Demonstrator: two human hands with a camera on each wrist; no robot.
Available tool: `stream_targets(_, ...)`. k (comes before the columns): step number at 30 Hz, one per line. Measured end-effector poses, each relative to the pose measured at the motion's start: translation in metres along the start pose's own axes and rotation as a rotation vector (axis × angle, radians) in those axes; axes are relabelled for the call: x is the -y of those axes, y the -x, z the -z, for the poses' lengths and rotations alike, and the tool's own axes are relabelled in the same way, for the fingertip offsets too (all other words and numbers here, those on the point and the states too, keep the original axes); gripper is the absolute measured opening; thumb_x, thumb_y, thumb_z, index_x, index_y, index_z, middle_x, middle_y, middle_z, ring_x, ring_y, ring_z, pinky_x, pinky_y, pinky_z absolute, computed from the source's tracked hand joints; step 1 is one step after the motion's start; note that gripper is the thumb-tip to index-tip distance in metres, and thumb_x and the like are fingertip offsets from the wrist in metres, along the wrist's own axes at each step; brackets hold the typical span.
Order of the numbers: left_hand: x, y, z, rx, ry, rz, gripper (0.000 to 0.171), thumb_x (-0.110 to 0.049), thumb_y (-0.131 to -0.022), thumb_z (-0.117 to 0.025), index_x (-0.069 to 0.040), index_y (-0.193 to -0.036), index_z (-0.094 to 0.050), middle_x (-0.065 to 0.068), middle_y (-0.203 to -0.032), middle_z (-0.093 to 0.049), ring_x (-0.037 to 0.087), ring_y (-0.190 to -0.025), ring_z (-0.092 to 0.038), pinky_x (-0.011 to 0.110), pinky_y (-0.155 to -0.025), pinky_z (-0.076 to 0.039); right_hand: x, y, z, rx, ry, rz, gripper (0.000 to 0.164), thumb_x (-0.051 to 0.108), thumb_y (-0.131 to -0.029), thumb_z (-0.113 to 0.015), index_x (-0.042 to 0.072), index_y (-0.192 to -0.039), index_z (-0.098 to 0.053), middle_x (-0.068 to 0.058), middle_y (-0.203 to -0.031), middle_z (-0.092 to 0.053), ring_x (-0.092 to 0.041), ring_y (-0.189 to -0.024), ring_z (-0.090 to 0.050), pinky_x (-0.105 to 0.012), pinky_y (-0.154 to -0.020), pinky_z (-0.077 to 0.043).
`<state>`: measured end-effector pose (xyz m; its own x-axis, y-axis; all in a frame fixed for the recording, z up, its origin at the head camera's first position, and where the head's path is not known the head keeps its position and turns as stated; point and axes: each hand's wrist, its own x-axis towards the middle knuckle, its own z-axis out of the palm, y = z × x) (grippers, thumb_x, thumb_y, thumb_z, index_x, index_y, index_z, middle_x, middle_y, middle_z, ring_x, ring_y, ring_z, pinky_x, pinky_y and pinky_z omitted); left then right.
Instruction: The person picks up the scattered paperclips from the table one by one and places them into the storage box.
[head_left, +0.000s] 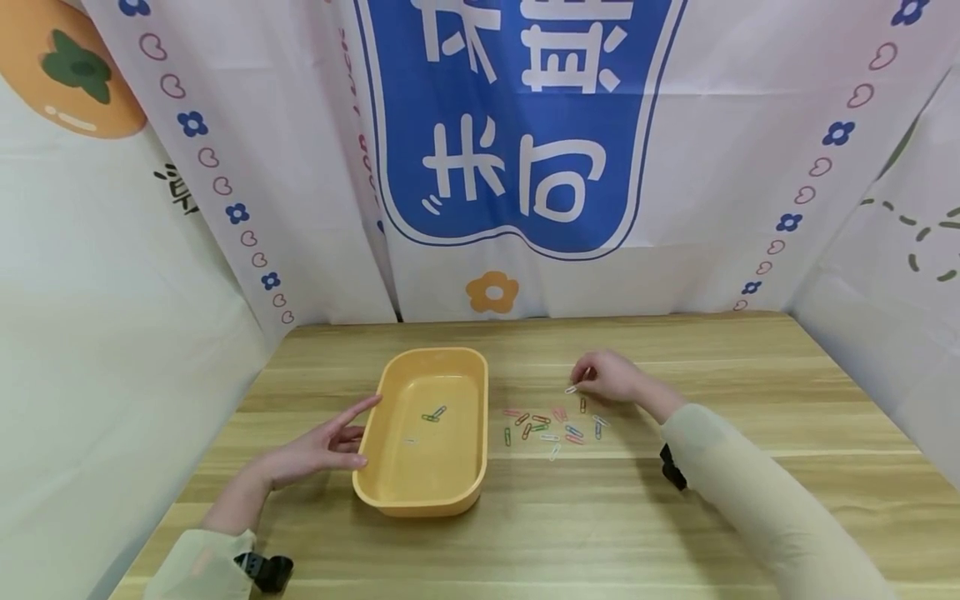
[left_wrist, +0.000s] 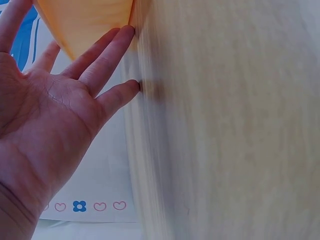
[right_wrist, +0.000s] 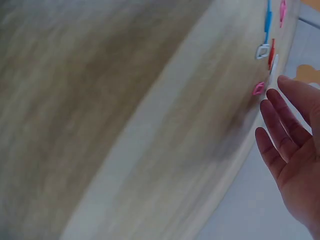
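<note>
A yellow tray [head_left: 369, 492] stands left of centre on the table, with a few paper clips [head_left: 433, 415] on its floor. My left hand [head_left: 318, 450] rests against the tray's left side, fingers extended; the left wrist view shows its palm [left_wrist: 50, 110] facing the camera. To the right of the tray, coloured paper clips [head_left: 540, 420] lie loosely scattered. Beyond their right end, my right hand [head_left: 611, 377] pinches a white paper clip [head_left: 571, 389] between thumb and index finger. The right wrist view shows the white clip [right_wrist: 274, 65] at those fingertips, the other fingers loosely bent.
The wooden table [head_left: 585, 533] reaches back to a white printed cloth [head_left: 322, 208] hanging behind it. More white cloth [head_left: 90, 350] hangs along the left and right sides. Black wrist cameras [head_left: 270, 573] are strapped over both sleeves.
</note>
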<state>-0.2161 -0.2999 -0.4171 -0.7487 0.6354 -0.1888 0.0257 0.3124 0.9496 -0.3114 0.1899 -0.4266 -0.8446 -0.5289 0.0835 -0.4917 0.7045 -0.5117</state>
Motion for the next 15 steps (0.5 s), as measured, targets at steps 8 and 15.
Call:
stream_targets(8,0.0005,-0.0003,-0.0009,0.006,0.008,-0.002,0.090,-0.007,-0.094,-0.064,-0.019,-0.158,-0.001,0.040,-0.146,-0.025,0.046,-0.129,-0.041,0.041,-0.099,-0.045,-0.0014,-0.0022,-0.0032,0.001,0.026,-0.034,0.005,0.004,-0.085,-0.073,0.006,-0.089,-0.073,-0.002,-0.088,-0.064,-0.020,-0.083,-0.061,-0.041,-0.082,-0.051)
stream_targets(15,0.0001,-0.0003,-0.0012,0.002,0.006,0.003,0.090,-0.007,-0.093,-0.064,-0.019,-0.158,-0.001,0.040,-0.146,-0.025,0.045,-0.128,-0.041,0.040,-0.098,-0.046,-0.0027,-0.0041,-0.0051,0.008,0.033,-0.042,0.005,0.004,-0.084,-0.074,0.008,-0.086,-0.073,-0.001,-0.087,-0.062,-0.019,-0.082,-0.060,-0.041,-0.081,-0.051)
